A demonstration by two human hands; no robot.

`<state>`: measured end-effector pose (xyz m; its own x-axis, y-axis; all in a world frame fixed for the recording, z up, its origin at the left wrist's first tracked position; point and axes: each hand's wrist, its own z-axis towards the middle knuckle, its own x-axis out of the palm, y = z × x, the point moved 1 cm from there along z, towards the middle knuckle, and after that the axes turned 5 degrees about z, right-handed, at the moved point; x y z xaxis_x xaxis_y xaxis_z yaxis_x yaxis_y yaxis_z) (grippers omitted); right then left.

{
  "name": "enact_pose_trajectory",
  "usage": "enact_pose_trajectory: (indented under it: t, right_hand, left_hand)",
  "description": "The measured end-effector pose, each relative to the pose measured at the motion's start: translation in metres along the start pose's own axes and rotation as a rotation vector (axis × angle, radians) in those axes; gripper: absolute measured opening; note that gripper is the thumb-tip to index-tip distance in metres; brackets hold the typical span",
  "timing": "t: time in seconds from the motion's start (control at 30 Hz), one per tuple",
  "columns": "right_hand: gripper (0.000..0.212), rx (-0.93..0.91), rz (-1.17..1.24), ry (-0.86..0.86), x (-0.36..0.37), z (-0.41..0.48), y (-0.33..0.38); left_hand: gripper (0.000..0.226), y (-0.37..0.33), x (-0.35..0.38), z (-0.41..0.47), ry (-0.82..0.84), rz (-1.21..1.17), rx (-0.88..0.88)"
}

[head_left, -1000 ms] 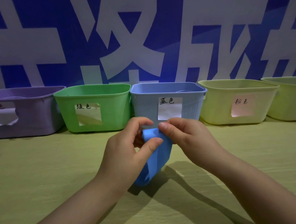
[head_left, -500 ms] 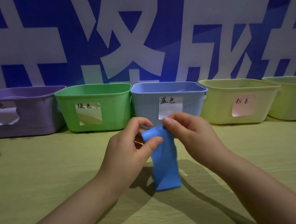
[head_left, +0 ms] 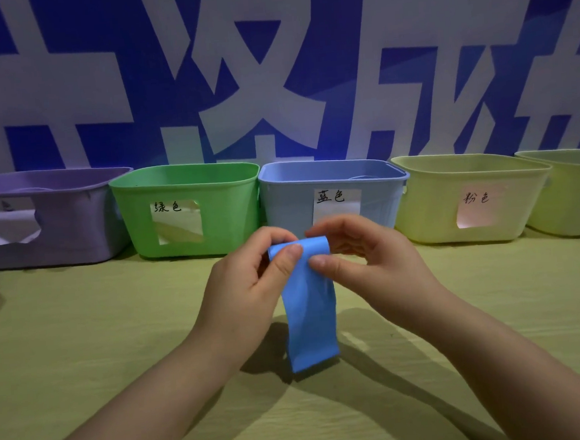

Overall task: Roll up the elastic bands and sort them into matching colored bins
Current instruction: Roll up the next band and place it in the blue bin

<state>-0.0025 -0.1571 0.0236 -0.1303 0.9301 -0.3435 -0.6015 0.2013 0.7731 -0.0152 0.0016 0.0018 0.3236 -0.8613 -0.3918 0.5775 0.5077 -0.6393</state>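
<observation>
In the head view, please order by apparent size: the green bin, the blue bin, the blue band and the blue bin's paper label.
1. green bin and blue bin: they look alike, so no ranking.
2. blue band, though it is nearer the camera.
3. paper label on the blue bin.

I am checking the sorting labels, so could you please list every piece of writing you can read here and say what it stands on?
"绿色": label on the green bin.
"蓝色": label on the blue bin.
"粉色": label on the yellow-green bin.
Label on the purple bin: too dim to read.
Large white characters on the wall: cropped, not readable whole.
</observation>
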Motion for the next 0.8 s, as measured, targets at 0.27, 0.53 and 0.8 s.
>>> enact_pose_trajectory:
  t: [0.27, 0.53, 0.8]
  right_hand:
    - [0.007, 0.005, -0.194, -0.030, -0.0017, -0.0006, -0.0009]
    - [0.030, -0.040, -0.239, 0.031, -0.0020, -0.0001, 0.0019]
    - [0.012, 0.025, -0.276, 0.042, -0.0044, 0.0007, 0.0011]
  left_hand:
    - [0.018, 0.0005, 0.0030, -0.0008, 0.011, 0.038, 0.008]
    - [0.021, 0.0076, 0.0001, 0.0048, -0.004, 0.059, 0.017]
    - [0.029, 0.0031, 0.0004, 0.0013, 0.064, 0.046, 0.034]
